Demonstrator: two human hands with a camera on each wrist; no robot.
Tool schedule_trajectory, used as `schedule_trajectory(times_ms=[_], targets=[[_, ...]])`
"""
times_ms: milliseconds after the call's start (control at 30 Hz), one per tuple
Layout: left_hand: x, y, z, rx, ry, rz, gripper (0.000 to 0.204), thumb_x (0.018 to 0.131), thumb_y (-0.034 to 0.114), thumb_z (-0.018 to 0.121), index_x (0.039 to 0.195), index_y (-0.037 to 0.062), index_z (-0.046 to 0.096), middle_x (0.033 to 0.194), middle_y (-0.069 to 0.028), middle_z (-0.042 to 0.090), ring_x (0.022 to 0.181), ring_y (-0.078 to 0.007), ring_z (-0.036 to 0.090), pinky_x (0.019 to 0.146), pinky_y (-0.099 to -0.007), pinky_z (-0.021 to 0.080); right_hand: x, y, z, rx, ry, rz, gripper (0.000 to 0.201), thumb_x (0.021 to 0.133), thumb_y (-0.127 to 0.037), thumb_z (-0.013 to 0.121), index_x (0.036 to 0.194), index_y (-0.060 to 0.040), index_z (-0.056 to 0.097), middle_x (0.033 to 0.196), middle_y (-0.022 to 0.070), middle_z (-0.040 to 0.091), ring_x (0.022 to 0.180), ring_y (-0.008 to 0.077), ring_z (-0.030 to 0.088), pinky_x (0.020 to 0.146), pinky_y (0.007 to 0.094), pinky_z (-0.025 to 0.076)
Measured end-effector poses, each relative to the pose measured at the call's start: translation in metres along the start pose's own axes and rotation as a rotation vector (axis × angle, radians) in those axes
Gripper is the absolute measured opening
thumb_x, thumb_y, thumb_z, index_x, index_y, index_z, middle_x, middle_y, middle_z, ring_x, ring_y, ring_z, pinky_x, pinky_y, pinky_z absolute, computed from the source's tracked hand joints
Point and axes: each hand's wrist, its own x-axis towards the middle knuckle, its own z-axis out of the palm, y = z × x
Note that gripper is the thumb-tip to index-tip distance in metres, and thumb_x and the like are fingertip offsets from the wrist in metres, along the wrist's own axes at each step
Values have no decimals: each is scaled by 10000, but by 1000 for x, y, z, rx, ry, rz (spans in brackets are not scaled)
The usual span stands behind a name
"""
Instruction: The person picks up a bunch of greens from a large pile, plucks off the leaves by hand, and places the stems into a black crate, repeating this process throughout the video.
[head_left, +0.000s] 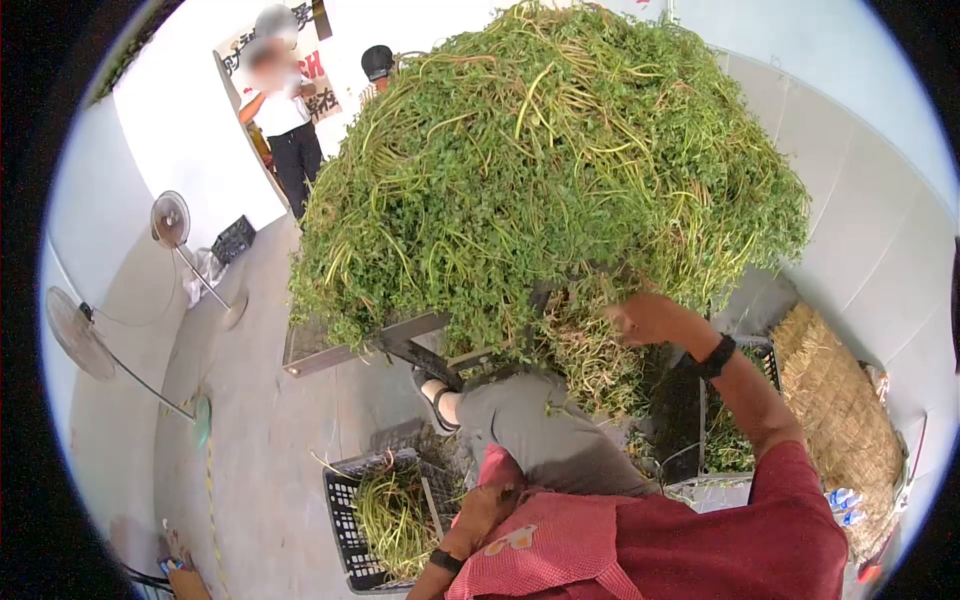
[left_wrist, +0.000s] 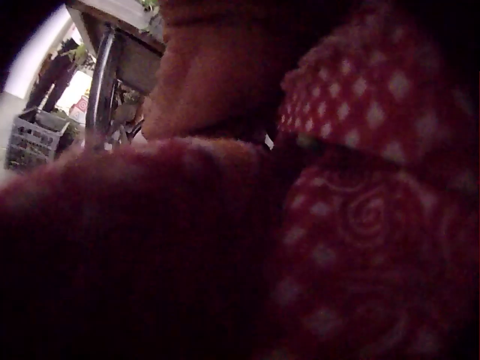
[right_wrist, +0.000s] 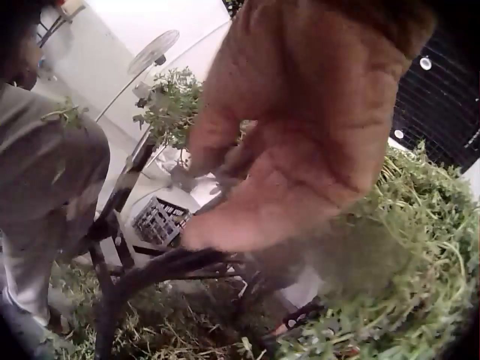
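Note:
A large heap of green leafy stems (head_left: 540, 160) fills a raised table in front of me. My right hand (head_left: 645, 318) is at the heap's lower right edge; in the right wrist view its fingers (right_wrist: 217, 142) and thumb (right_wrist: 255, 217) are loosely bent, with nothing visible between them. Lower down, my left hand (head_left: 488, 510) lies against the red patterned apron (head_left: 550, 545) at my lap. Its fingertips are hidden, and the left wrist view is mostly dark apron cloth (left_wrist: 360, 217); I cannot tell whether it grips the cloth.
By my left side a black crate (head_left: 345, 520) holds long stems (head_left: 395, 515). Loose greens (head_left: 600, 370) hang below the table, near another crate (head_left: 755, 355). A woven sack (head_left: 835, 420) leans on the right. Two standing fans (head_left: 80, 335) and a standing person (head_left: 290, 130) are further off.

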Motion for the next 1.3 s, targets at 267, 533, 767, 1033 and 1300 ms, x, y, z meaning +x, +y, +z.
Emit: schedule_trajectory(times_ms=[267, 533, 767, 1033, 1300], targets=[[3, -11, 7, 48, -51, -87, 327, 820, 433, 515, 878, 143, 654, 748, -186, 621, 702, -390, 595, 612, -469, 473, 110, 29, -88, 367, 371, 256, 395, 764, -410, 614, 984, -82, 635, 777, 159, 634, 746, 257, 632, 678, 376, 504], [5, -23, 9, -281, -23, -77, 245, 819, 296, 561, 928, 91, 639, 750, -178, 622, 703, -374, 599, 615, -440, 477, 253, 35, -135, 398, 729, 497, 767, 723, -501, 637, 1267, 0, 433, 1161, 208, 554, 1025, 302, 574, 878, 357, 459], [9, -16, -7, -115, -53, -2, 227, 815, 252, 561, 937, 76, 637, 760, -177, 624, 700, -373, 599, 607, -437, 476, 309, 13, -128, 502, 608, 646, 656, 701, -405, 686, 1181, 3, 500, 1024, 226, 598, 908, 307, 605, 778, 388, 483], [9, -6, -7, -67, -5, 58, 204, 782, 207, 586, 907, 53, 632, 768, -181, 624, 683, -373, 600, 588, -439, 474, 233, 61, -84, 788, 595, 404, 713, 751, -257, 685, 1313, 43, 365, 891, 153, 638, 498, 161, 564, 488, 314, 458], [6, 4, -7, -58, 38, 16, 297, 800, 383, 592, 779, 93, 654, 693, -185, 604, 660, -374, 593, 569, -448, 470, 159, 39, -92, 890, 271, 324, 665, 749, -154, 687, 1334, -65, 384, 758, 93, 624, 576, 111, 558, 440, 231, 350]])
